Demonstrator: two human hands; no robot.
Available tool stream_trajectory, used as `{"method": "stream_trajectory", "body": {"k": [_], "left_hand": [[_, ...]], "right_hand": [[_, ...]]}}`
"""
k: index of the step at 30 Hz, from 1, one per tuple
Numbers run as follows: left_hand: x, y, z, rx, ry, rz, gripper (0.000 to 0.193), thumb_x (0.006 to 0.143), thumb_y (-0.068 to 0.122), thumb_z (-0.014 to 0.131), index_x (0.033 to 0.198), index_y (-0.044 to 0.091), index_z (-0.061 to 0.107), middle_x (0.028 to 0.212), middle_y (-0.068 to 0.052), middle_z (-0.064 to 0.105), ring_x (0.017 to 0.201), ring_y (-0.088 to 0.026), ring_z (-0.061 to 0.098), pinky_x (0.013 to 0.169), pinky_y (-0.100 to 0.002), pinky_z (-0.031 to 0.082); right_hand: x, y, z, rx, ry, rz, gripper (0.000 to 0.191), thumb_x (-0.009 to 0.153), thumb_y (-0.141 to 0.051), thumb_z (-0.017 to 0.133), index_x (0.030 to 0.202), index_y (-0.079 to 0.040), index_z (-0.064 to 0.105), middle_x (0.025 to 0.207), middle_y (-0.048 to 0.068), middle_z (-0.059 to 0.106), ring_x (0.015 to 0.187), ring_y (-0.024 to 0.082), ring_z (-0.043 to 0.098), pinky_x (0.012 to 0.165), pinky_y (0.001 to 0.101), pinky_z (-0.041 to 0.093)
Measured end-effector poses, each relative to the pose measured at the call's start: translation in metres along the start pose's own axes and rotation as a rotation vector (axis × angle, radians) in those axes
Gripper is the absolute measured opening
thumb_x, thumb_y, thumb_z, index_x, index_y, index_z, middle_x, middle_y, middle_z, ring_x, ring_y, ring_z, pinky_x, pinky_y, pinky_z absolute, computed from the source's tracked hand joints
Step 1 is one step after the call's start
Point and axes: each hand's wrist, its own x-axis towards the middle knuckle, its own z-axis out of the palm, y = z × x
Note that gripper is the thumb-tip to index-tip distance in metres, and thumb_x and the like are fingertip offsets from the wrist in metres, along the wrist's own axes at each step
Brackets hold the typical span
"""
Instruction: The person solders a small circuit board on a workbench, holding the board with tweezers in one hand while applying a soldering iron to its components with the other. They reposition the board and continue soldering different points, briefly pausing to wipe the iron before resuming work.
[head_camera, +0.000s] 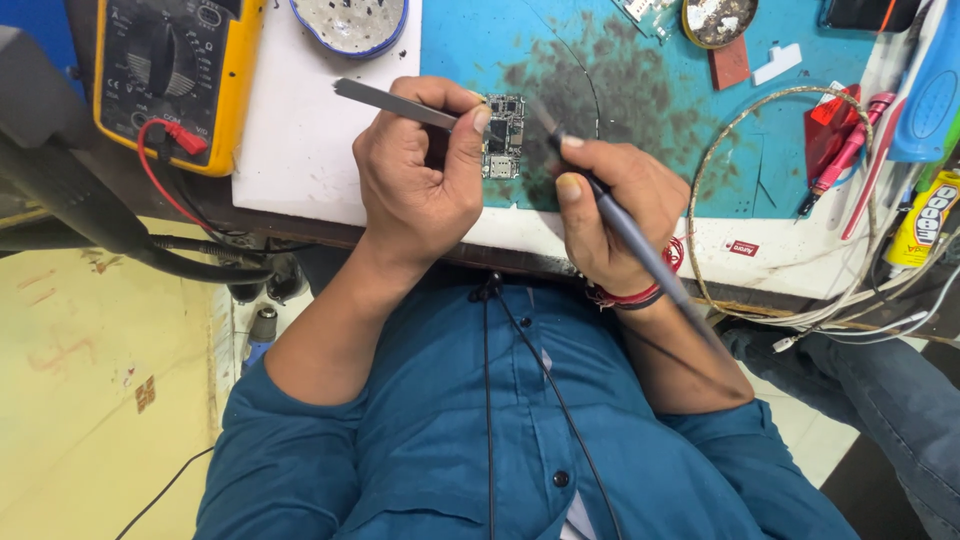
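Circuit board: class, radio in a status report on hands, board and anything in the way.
Left hand grips tweezers. Right hand holds soldering iron. Circuit board flat on blue mat, between both hands. Nothing blocking.

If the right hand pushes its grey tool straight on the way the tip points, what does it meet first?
Most likely the small circuit board: the right hand aims the grey tool up-left, tip beside the board's edge. Depth is unclear.
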Motion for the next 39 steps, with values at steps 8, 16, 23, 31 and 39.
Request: {"method": "stream_trajectory", "body": {"k": [8,16,23,31,39], "left_hand": [[-0.004,-0.015,-0.001,-0.267,0.148,-0.012,0.014,0.115,0.007,0.064,0.120,0.002,0.052,0.102,-0.010,0.069,0.076,-0.007,0.059,0.067,-0.020,0.050],[0.000,-0.028,-0.004,-0.491,0.238,-0.017,0.018,0.116,0.010,0.063,0.125,0.005,0.048,0.108,-0.013,0.071,0.069,-0.006,0.056,0.061,-0.020,0.048],[-0.002,-0.024,0.001,-0.373,0.163,-0.021,0.016,0.114,0.005,0.068,0.119,0.001,0.054,0.104,-0.008,0.066,0.083,-0.006,0.061,0.071,-0.020,0.050],[0.003,-0.010,0.001,-0.082,0.057,0.032,0.012,0.109,0.006,0.071,0.117,-0.001,0.066,0.095,-0.004,0.072,0.078,-0.005,0.064,0.071,-0.019,0.052],[0.003,0.000,0.000,-0.062,-0.020,-0.038,0.010,0.109,0.006,0.071,0.115,0.000,0.066,0.093,-0.004,0.073,0.073,-0.004,0.063,0.065,-0.018,0.051]], "right_hand": [[0.018,-0.002,0.008,-0.174,-0.181,-0.085,0.060,0.090,-0.015,0.080,0.140,-0.002,0.050,0.146,0.020,0.059,0.136,0.037,0.053,0.115,0.0507,0.040],[0.030,-0.009,0.018,-0.352,-0.215,-0.092,0.059,0.090,-0.020,0.079,0.142,-0.007,0.054,0.139,0.014,0.062,0.135,0.035,0.054,0.122,0.0545,0.033],[0.023,-0.006,0.021,-0.526,-0.024,0.059,0.064,0.102,-0.046,0.081,0.141,-0.003,0.054,0.121,0.013,0.063,0.112,0.033,0.059,0.108,0.0473,0.037],[-0.004,0.014,0.011,0.221,0.283,0.242,0.051,0.113,-0.030,0.065,0.147,-0.001,0.041,0.125,0.014,0.062,0.098,0.014,0.060,0.081,0.0268,0.052],[-0.023,0.015,-0.004,0.075,0.141,0.146,0.023,0.113,-0.020,0.063,0.120,0.002,0.065,0.088,0.010,0.071,0.073,0.016,0.068,0.069,0.0252,0.052]]}}
